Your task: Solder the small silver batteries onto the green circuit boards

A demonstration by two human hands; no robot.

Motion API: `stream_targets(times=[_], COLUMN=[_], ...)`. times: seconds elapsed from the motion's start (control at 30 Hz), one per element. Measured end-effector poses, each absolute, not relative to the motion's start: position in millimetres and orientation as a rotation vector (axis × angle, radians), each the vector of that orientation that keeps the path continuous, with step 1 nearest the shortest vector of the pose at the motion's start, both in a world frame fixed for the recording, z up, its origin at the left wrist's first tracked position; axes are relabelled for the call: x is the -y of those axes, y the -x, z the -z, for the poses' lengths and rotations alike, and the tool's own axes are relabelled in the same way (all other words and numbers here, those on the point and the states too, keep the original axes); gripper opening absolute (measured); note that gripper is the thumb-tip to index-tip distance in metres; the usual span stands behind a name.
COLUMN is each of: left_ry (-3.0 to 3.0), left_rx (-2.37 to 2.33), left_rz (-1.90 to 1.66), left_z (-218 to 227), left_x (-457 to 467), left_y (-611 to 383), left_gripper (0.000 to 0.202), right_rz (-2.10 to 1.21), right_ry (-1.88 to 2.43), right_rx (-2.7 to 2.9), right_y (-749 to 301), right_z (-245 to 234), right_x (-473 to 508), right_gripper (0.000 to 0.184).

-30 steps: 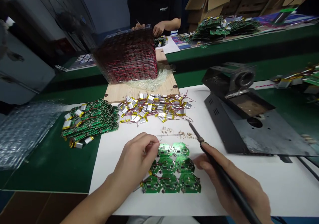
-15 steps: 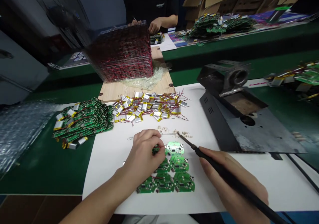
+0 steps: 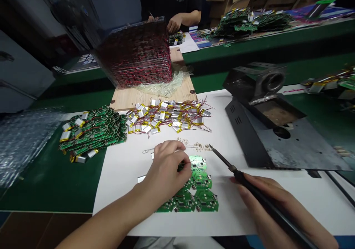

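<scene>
My left hand [image 3: 166, 169] is pinched over the edge of a group of round green circuit boards [image 3: 201, 191] on a white paper sheet [image 3: 227, 219]. It appears to hold a small green board, though my fingers hide most of it. Silver pouch cells [image 3: 141, 178] show just past the hand. My right hand [image 3: 267, 208] grips a black soldering iron [image 3: 249, 188], with the iron's metal tip [image 3: 215, 154] in the air above the paper, right of the boards. Brown solder marks [image 3: 194, 145] stain the paper.
A loose pile of wired pouch cells [image 3: 166, 116] lies beyond the boards. A heap of green boards with cells [image 3: 91, 130] sits to its left. A tall wired stack [image 3: 135, 55] stands on a wooden board [image 3: 149, 98]. A worn metal stand [image 3: 271, 119] is on the right. A co-worker's hand [image 3: 174, 23] works behind.
My left hand has shifted right over the boards, uncovering silver cells beside it. My right hand and the iron have moved toward the lower right. The view has tilted slightly.
</scene>
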State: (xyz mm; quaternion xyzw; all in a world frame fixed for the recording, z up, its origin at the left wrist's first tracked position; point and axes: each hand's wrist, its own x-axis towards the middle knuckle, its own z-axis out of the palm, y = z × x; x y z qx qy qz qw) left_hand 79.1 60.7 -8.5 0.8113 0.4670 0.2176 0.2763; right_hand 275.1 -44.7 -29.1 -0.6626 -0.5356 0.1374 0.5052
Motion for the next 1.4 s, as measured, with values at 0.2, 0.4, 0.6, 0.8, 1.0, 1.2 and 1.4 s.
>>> stream_targets(times=[0.2, 0.4, 0.6, 0.8, 1.0, 1.2, 1.4], left_ry=[-2.185, -2.198, -2.197, -2.220, -2.253, -2.245, -2.260], left_rx=[-1.261, -1.255, -1.292, -1.304, -1.314, -1.306, -1.305], left_rz=[-0.553, -0.545, -0.549, -0.537, -0.538, -0.548, -0.556], left_z=[13.6, 15.9, 15.5, 14.2, 13.7, 15.2, 15.3], left_x=[-66.7, -68.2, -68.0, -65.4, -62.9, -62.6, -63.2], left_y=[-87.2, -88.3, -91.3, -93.9, -95.3, -94.3, -94.4], left_gripper=[0.016, 0.018, 0.018, 0.019, 0.018, 0.017, 0.017], right_rz=[-0.360, -0.327, -0.291, -0.348, -0.328, -0.311, -0.259], right_ry=[1.672, 1.687, 1.631, 1.530, 1.444, 1.558, 1.528], right_rx=[1.211, 1.345, 1.617, 1.685, 1.692, 1.608, 1.646], right_y=[-267.5, -280.2, -291.1, -288.2, -283.8, -272.0, -277.7], right_z=[26.5, 41.7, 51.9, 43.5, 42.3, 48.4, 50.9], right_x=[49.5, 59.1, 57.1, 49.7, 44.1, 50.5, 48.0], right_gripper=[0.016, 0.016, 0.017, 0.018, 0.024, 0.016, 0.019])
